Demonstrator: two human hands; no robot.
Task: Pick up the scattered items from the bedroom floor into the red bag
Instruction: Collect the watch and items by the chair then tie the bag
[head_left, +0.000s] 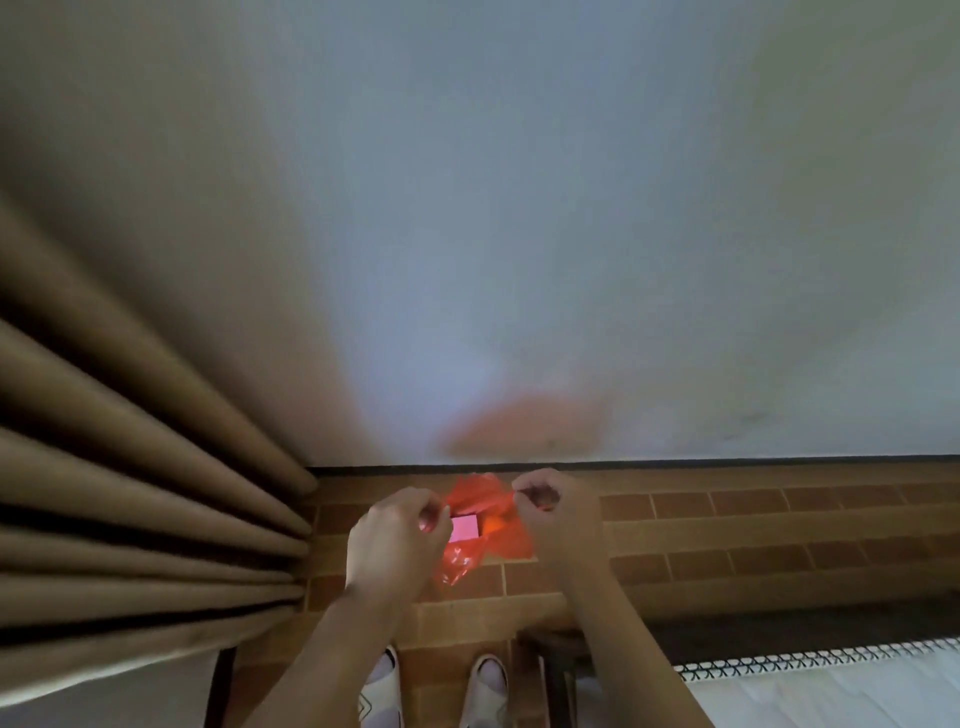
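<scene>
**Both hands hold the red bag open above the floor**

Head view: the left hand (397, 527) pinches the left rim of the red bag (485, 525) with curled fingers, and the right hand (545, 506) pinches the right rim, so the mouth is spread between them. Inside lie a pink block (464, 528) and something orange (496, 525) just beside it. The bag hangs over the brick-patterned floor (727, 530), near the wall (519, 208) and the brown curtain (130, 493). White slippers (488, 680) show at the bottom edge.
</scene>
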